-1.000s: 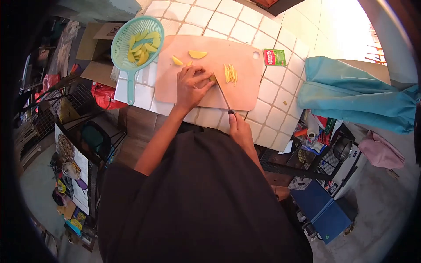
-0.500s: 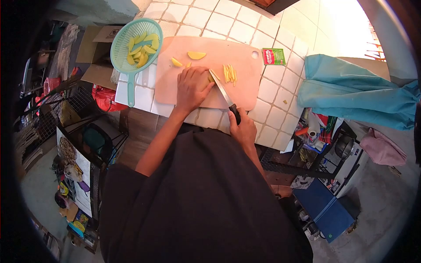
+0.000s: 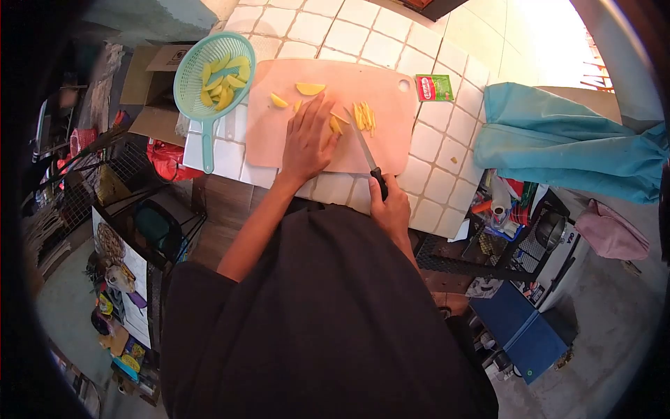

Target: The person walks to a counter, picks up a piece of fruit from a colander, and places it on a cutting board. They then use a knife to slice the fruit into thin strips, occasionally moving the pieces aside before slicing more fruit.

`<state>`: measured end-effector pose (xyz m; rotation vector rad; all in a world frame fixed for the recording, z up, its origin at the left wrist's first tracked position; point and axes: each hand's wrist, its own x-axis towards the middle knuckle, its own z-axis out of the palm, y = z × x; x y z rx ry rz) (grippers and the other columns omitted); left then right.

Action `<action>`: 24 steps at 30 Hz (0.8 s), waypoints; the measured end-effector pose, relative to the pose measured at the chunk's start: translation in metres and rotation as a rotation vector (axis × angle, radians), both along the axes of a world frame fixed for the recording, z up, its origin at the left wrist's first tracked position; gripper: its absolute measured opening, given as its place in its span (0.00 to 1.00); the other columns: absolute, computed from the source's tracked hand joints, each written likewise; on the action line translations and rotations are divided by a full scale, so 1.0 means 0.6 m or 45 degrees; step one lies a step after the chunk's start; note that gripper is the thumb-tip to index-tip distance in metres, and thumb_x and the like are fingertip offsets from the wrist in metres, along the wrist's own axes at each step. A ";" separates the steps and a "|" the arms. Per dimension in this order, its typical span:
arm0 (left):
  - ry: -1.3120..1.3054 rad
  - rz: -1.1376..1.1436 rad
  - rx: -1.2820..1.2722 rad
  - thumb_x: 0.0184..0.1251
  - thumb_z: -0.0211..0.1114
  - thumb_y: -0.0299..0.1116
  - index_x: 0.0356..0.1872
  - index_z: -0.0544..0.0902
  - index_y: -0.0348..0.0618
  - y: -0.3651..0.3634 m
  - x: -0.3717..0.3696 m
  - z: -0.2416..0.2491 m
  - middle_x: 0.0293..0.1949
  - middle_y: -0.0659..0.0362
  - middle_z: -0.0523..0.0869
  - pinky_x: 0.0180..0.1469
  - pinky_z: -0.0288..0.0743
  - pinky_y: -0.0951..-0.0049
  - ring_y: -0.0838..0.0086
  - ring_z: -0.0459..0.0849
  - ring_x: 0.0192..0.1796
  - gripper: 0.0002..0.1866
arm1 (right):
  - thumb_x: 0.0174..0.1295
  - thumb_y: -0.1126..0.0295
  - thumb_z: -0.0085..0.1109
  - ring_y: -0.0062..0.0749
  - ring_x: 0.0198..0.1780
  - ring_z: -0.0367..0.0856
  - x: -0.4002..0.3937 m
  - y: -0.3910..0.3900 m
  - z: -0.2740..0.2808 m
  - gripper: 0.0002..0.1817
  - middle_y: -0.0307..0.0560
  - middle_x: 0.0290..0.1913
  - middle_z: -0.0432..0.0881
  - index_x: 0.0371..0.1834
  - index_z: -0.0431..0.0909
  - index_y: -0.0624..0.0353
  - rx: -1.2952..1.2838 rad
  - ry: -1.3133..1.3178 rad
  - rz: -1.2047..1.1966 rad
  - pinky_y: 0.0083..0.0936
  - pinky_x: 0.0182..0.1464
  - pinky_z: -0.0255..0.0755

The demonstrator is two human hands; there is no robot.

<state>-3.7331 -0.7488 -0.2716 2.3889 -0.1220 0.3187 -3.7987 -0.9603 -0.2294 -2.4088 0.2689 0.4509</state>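
My right hand (image 3: 391, 207) is wrapped round the black handle of a kitchen knife (image 3: 365, 151), its blade angled up and left over the pink cutting board (image 3: 265, 143). On the left of the blade, my left hand (image 3: 306, 145) lies over the board with its fingers stretched out. Beside its thumb are small cut yellow pieces (image 3: 336, 125), partly covered by the hand. Thin yellow strips (image 3: 363, 117) lie in a small heap right of the knife tip. Above my left fingers rest a yellow wedge (image 3: 310, 89) and a smaller wedge (image 3: 278, 100).
A turquoise strainer (image 3: 207, 133) with several yellow-green wedges stands left of the board, its handle pointing toward me. A red and green packet (image 3: 434, 88) lies on the white tiled counter (image 3: 426, 143). Blue cloth (image 3: 558, 146) hangs at the right, and a cardboard box (image 3: 157, 122) sits at the left.
The knife and my right hand have shifted slightly right, away from my left hand. My left fingers have straightened, and cut yellow pieces now show beside the thumb.
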 end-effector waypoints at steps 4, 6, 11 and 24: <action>-0.025 0.000 0.045 0.62 0.73 0.33 0.66 0.78 0.47 0.003 -0.004 -0.012 0.75 0.52 0.72 0.74 0.62 0.52 0.54 0.69 0.74 0.29 | 0.76 0.51 0.57 0.57 0.33 0.85 -0.003 -0.002 -0.025 0.21 0.60 0.30 0.84 0.45 0.80 0.62 0.503 -0.005 -0.138 0.44 0.37 0.74; -0.049 0.034 0.100 0.62 0.72 0.35 0.61 0.79 0.46 0.002 -0.001 -0.014 0.71 0.52 0.76 0.73 0.65 0.56 0.54 0.72 0.73 0.25 | 0.76 0.51 0.56 0.51 0.31 0.82 0.004 -0.001 -0.008 0.22 0.59 0.27 0.81 0.44 0.80 0.64 0.351 0.178 -0.047 0.42 0.37 0.72; 0.013 0.015 0.164 0.61 0.72 0.35 0.60 0.80 0.47 0.001 -0.001 -0.006 0.74 0.51 0.73 0.72 0.64 0.55 0.55 0.70 0.74 0.24 | 0.76 0.52 0.56 0.51 0.30 0.81 0.011 -0.002 -0.014 0.22 0.60 0.27 0.81 0.43 0.80 0.65 0.376 0.179 -0.011 0.42 0.36 0.71; 0.017 0.051 0.074 0.61 0.73 0.35 0.55 0.82 0.46 0.002 -0.002 -0.013 0.73 0.52 0.75 0.74 0.62 0.52 0.52 0.70 0.73 0.21 | 0.77 0.53 0.56 0.39 0.28 0.76 0.011 -0.001 -0.029 0.22 0.56 0.25 0.77 0.41 0.79 0.67 0.501 0.250 -0.063 0.38 0.34 0.69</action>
